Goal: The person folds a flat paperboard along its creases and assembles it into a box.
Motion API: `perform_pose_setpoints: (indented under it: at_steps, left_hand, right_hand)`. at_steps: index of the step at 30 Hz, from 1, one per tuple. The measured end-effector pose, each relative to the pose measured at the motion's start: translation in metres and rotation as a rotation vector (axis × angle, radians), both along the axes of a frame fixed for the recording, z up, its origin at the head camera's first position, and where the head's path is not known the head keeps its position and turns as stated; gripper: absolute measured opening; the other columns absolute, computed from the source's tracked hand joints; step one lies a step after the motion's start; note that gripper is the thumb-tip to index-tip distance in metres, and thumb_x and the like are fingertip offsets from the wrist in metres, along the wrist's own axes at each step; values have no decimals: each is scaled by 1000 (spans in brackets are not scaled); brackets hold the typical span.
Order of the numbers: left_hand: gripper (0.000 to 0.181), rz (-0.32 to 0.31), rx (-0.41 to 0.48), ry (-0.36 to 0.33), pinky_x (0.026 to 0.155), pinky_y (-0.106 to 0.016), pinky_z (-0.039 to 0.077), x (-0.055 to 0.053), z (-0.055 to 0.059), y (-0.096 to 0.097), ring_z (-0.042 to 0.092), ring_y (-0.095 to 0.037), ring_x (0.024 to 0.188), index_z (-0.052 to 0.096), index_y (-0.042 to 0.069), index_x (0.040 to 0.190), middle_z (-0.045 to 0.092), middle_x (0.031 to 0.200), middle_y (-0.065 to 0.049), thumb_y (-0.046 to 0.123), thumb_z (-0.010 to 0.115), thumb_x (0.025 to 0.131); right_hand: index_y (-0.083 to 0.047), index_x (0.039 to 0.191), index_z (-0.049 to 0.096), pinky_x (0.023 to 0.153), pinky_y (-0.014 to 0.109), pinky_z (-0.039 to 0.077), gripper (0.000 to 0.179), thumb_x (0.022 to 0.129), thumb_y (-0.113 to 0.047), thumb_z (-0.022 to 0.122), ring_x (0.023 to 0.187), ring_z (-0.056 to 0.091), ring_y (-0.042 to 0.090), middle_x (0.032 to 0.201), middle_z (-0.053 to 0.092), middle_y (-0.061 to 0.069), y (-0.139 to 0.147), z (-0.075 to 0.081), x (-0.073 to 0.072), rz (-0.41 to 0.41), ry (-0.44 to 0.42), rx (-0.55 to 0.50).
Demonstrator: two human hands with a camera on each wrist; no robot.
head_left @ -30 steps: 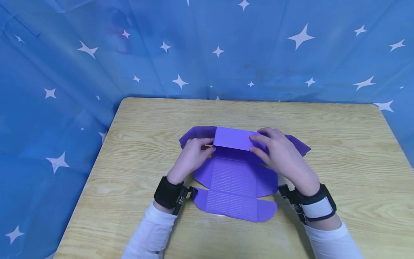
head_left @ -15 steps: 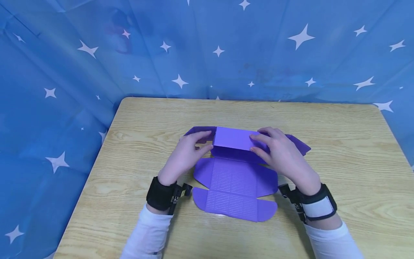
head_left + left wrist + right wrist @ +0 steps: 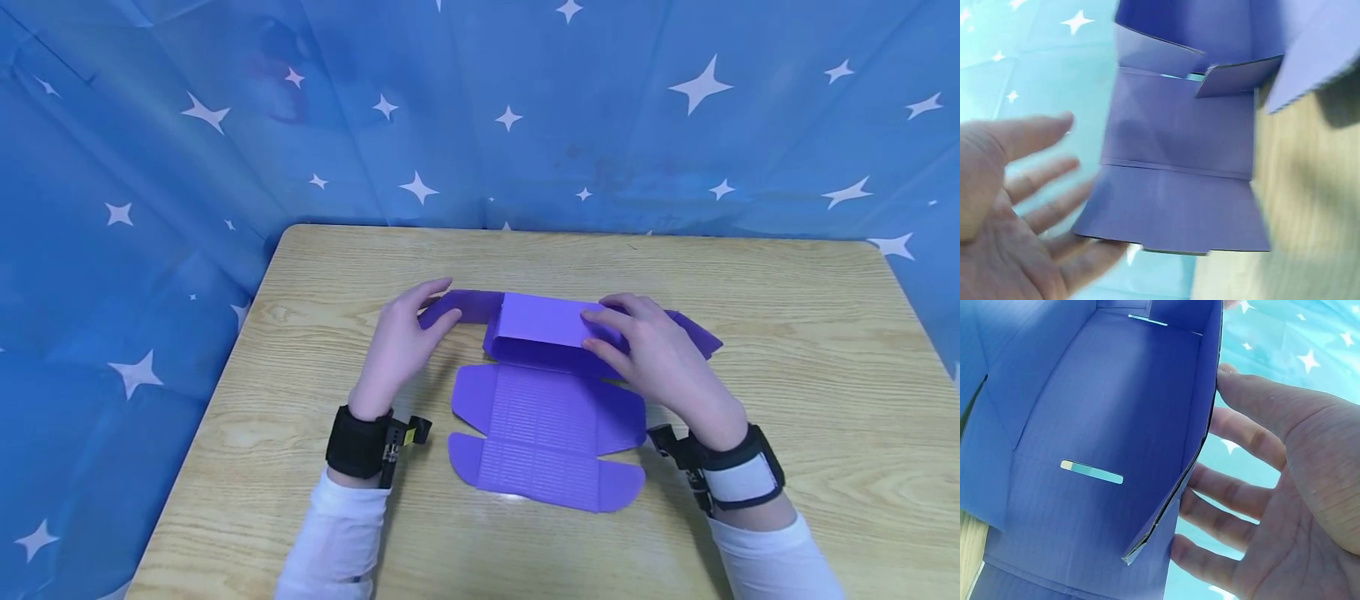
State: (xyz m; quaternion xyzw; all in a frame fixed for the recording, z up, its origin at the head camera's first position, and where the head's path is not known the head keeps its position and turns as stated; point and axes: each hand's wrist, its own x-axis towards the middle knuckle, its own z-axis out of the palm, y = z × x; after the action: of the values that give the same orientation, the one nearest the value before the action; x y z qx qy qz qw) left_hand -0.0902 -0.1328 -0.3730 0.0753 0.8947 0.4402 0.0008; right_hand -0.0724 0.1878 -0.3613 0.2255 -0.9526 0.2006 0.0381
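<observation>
A purple cardboard box [image 3: 543, 404], partly folded, lies on the table with its near panels flat and its far part raised. My right hand [image 3: 656, 358] grips the raised far panel [image 3: 547, 319] near its right end. In the right wrist view the thumb is at the panel's edge and the fingers [image 3: 1235, 487] are behind it. My left hand [image 3: 397, 342] is at the outer end of the left side flap [image 3: 476, 307], thumb spread from the fingers. The left wrist view shows those fingers loosely extended, some passing behind the flap's end [image 3: 1175, 209]. A cut slot [image 3: 1092, 472] shows in the cardboard.
The wood-grain table [image 3: 810, 358] extends around the box on all sides. A blue cloth with white stars [image 3: 480, 108] hangs behind the table and along its left. Rounded tabs [image 3: 621, 486] stick out at the box's near corners.
My left hand has let go near the raised panel's left corner and moved left to the side flap's outer end. The right hand keeps its grip, and the box has hardly moved.
</observation>
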Motion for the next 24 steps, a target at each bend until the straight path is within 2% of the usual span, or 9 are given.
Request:
perform_pose_setpoints:
  at_steps: [4,8,13,18,21,24]
  left_hand:
    - [50,11,-42,-76,116,-53,51,-4,-9,-2,61,-39,139,56,3,150,61,151,-20,20,67,104]
    - [47,-10,-49,-120,110,-52,56,-5,-12,-1,64,-39,135,57,1,148,65,146,-22,16,64,104]
    - [48,-27,-5,-158,108,-50,58,-5,-14,7,65,-39,134,53,1,152,65,145,-23,13,60,105]
    - [58,-62,32,-165,110,-48,58,-5,-17,17,64,-39,136,48,2,155,61,150,-22,15,68,102]
    - [72,-100,1,-160,100,-43,61,-6,-20,20,64,-38,135,41,6,160,58,154,-20,13,75,97]
    - [88,-143,-42,-185,83,-40,60,-6,-24,21,70,-36,115,30,10,165,53,157,-17,10,78,93]
  right_hand:
    - [-4,131,74,105,60,54,38,98,-23,75,127,63,44,136,66,24,0,-1,-1,-1,0,-4]
    - [-5,131,73,104,61,55,38,98,-24,75,127,63,44,136,66,23,0,-1,-1,-7,-5,-1]
    - [-6,134,72,105,61,54,39,99,-23,74,127,63,45,136,66,23,1,0,-2,-21,-8,4]
    - [-5,134,72,105,61,54,40,99,-23,74,127,63,45,135,67,24,5,0,-2,-31,3,6]
    - [-4,134,72,104,61,55,40,99,-23,74,126,63,45,134,67,25,7,0,-3,-36,4,2]
    - [-4,135,71,104,62,54,40,99,-22,74,127,63,45,134,67,25,8,0,-3,-42,1,-2]
